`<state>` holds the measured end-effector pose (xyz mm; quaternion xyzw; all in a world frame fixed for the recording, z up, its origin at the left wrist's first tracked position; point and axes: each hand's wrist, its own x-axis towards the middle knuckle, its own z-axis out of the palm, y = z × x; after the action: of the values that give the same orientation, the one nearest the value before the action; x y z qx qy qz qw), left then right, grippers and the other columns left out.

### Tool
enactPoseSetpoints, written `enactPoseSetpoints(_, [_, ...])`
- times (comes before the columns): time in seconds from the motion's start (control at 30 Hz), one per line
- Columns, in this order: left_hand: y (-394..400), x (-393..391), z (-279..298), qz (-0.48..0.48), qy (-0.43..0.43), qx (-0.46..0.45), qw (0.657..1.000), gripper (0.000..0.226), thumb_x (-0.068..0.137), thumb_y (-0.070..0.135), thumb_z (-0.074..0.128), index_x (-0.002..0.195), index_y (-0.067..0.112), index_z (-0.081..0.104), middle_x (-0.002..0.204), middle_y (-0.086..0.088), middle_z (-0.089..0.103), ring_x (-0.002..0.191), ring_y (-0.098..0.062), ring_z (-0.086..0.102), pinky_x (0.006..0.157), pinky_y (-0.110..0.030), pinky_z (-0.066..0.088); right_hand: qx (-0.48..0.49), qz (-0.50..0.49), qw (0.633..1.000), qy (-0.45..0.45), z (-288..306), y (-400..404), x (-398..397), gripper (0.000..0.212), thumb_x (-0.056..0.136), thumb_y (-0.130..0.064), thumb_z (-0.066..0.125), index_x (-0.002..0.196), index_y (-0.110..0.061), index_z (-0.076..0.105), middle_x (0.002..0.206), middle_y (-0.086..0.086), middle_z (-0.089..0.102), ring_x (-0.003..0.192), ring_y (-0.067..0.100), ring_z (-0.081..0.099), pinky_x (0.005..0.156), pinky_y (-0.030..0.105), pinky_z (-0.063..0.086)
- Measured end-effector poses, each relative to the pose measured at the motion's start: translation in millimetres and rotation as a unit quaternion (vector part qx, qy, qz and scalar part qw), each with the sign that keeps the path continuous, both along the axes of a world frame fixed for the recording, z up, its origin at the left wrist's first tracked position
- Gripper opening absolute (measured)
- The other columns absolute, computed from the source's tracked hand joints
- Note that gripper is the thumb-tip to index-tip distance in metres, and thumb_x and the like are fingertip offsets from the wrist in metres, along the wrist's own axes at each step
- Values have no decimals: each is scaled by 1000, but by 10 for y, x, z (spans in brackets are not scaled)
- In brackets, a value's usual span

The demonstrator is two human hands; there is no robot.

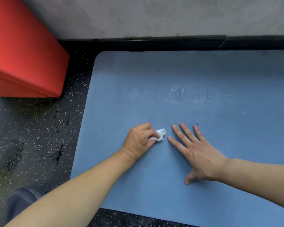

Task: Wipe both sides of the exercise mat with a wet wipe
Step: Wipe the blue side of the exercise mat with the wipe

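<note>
A blue exercise mat [203,76] lies flat on the floor and runs off the right edge of the view. My left hand [139,140] rests on the mat near its middle, with fingers curled round a crumpled white wet wipe [160,134] that sticks out to the right of the fist. Just to the right, my right hand [197,153] lies flat on the mat with its fingers spread and straight. A faint shiny damp streak [179,92] shows on the mat beyond the hands.
A red padded block [23,54] stands at the upper left, close to the mat's left corner. Dark speckled floor [31,136] surrounds the mat. A grey wall [154,15] with a black skirting strip [154,42] runs right behind the mat's far edge. My knee [21,200] shows at lower left.
</note>
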<state>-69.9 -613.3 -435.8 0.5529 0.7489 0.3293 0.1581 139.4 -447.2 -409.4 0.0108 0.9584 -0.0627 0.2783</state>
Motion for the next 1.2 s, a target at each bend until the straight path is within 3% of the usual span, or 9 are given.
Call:
enactPoseSetpoints(0.13, [87, 35, 38, -201, 19, -25, 979, 8, 91, 21, 69, 85, 17, 74, 85, -2, 64, 75, -22, 62, 67, -31, 52, -19, -6, 1000, 1, 22, 16, -17, 160, 35, -97, 66, 166, -15, 22, 173, 24, 7, 160, 45, 6, 121, 68, 9])
enactPoseSetpoints(0.33, [557, -598, 67, 141, 65, 14, 988, 3, 77, 22, 77, 80, 21, 79, 75, -1, 65, 65, -20, 64, 62, -28, 48, -54, -51, 995, 65, 174, 155, -104, 136, 61, -100, 54, 166, -19, 24, 175, 18, 6, 159, 38, 21, 127, 58, 22])
enactPoseSetpoints(0.43, [547, -189, 20, -132, 78, 1, 988, 2, 86, 21, 76, 84, 20, 77, 81, -4, 65, 71, -23, 62, 65, -30, 47, -31, -104, 990, 93, 236, 473, -335, 142, 60, -99, 57, 169, -20, 11, 176, 15, 0, 161, 37, 12, 129, 55, 16])
enactPoseSetpoints(0.5, [673, -377, 54, -177, 111, -16, 978, 10, 88, 25, 70, 83, 19, 77, 80, -5, 65, 70, -25, 63, 63, -30, 45, -19, -138, 988, 64, 268, 700, -466, 154, 54, -102, 57, 168, -19, -5, 175, 12, -14, 162, 34, -6, 131, 55, 5])
enactPoseSetpoints(0.67, [1131, -1128, 120, 204, 154, -32, 966, 8, 78, 25, 75, 83, 21, 81, 75, -6, 67, 68, -30, 67, 59, -31, 49, 16, -150, 989, -8, 199, 939, -567, 166, 49, -103, 61, 163, -16, -23, 170, 8, -31, 159, 30, -25, 129, 56, -5])
enactPoseSetpoints(0.83, [1148, -542, 70, -159, 125, -7, 979, 22, 90, 36, 62, 82, 22, 77, 79, -1, 66, 71, -20, 63, 62, -29, 45, 27, -154, 988, -7, 163, 913, -606, 169, 47, -102, 64, 163, -16, -23, 170, 10, -32, 158, 31, -26, 129, 58, -4])
enactPoseSetpoints(1.0, [1405, -1149, 132, 197, 132, 2, 971, 19, 78, 35, 67, 84, 24, 82, 76, -2, 69, 68, -24, 66, 63, -26, 41, 32, -153, 988, -15, 202, 879, -633, 168, 49, -99, 68, 164, -15, -21, 170, 11, -31, 158, 32, -26, 129, 59, -1])
enactPoseSetpoints(1.13, [1315, -547, 24, -103, 107, 1, 989, 5, 79, 20, 80, 83, 22, 79, 79, 0, 68, 70, -19, 66, 63, -25, 46, 40, -152, 987, -24, 219, 880, -632, 168, 50, -99, 67, 164, -14, -22, 169, 12, -32, 158, 33, -27, 129, 59, -2])
enactPoseSetpoints(1.2, [1385, -800, 72, -96, 124, -14, 988, 5, 80, 20, 76, 84, 20, 79, 79, -2, 68, 71, -22, 67, 64, -25, 46, 35, -151, 987, -31, 227, 884, -630, 167, 51, -99, 67, 163, -14, -23, 169, 12, -34, 157, 33, -28, 129, 59, -2])
